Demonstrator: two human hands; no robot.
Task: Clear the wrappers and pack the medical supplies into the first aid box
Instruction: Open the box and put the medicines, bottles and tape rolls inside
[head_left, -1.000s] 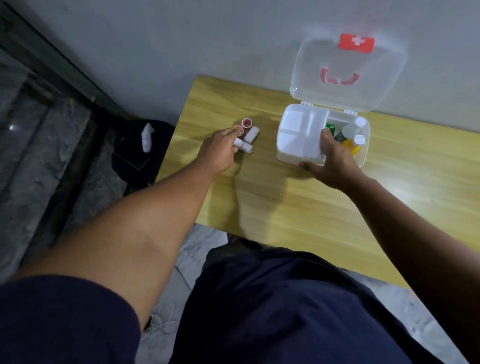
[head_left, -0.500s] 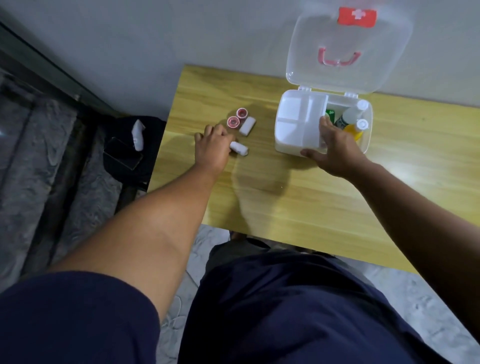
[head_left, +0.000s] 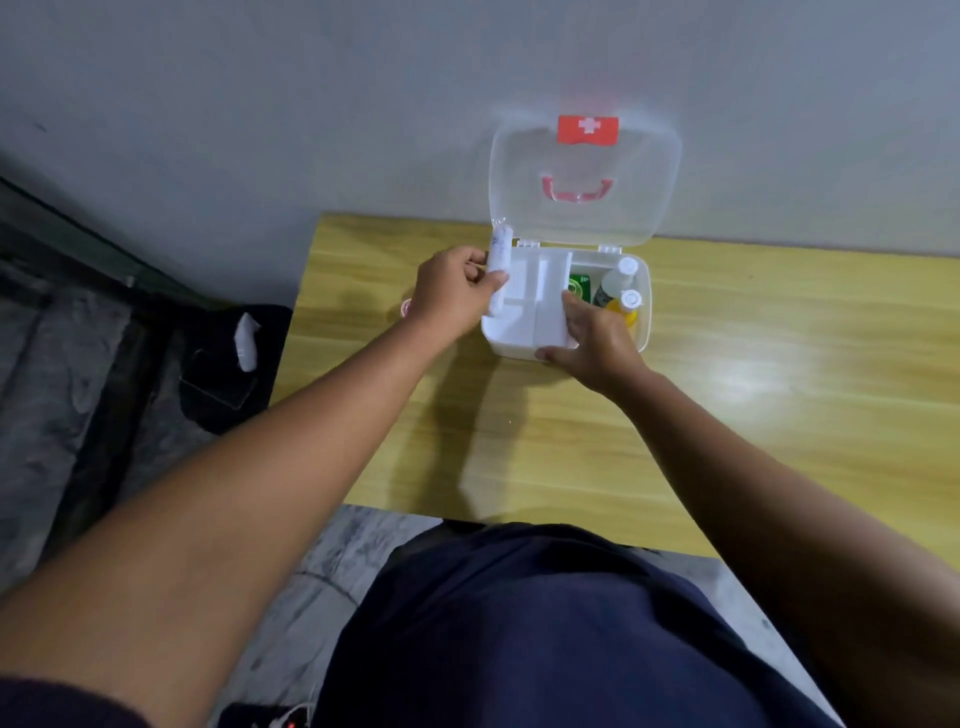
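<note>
Yellow wooden desk (head_left: 779, 395). Your left hand (head_left: 452, 299) pinches a white gauze roll (head_left: 500, 262) over the white plastic first aid box's (head_left: 644, 322) nine o'clock rim; right hand (head_left: 597, 343) clasps the front wall. Packing step: next, lower the roll into an empty compartment.

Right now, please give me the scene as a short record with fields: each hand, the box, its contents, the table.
left hand: left hand holds white rolls in its grip at the left edge of the box
right hand: right hand grips the white divider tray
box: first aid box open, clear lid upright against the wall
contents: green pack, two bottles
table: wooden table; a pink item shows behind the left hand
</note>
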